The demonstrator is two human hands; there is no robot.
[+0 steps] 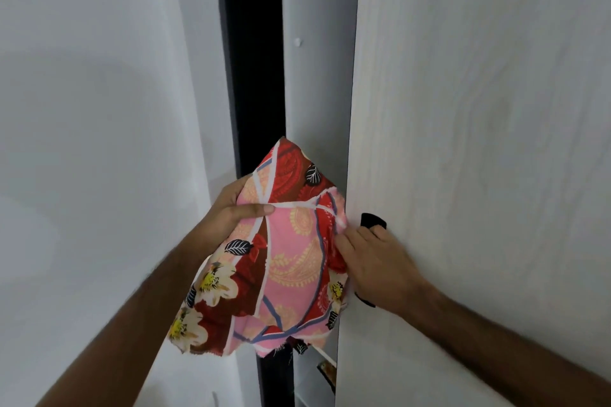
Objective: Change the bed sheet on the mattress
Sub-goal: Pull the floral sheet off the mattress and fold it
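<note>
Fabric (287,251) gripped by left hand (231,211); right hand (373,261) curls round black door handle (373,220).

Folded red-and-pink floral cotton sheet (291,251) is held left of pale wood-grain wardrobe door (479,142); black door handle (373,220) sits just right of the sheet.
</note>
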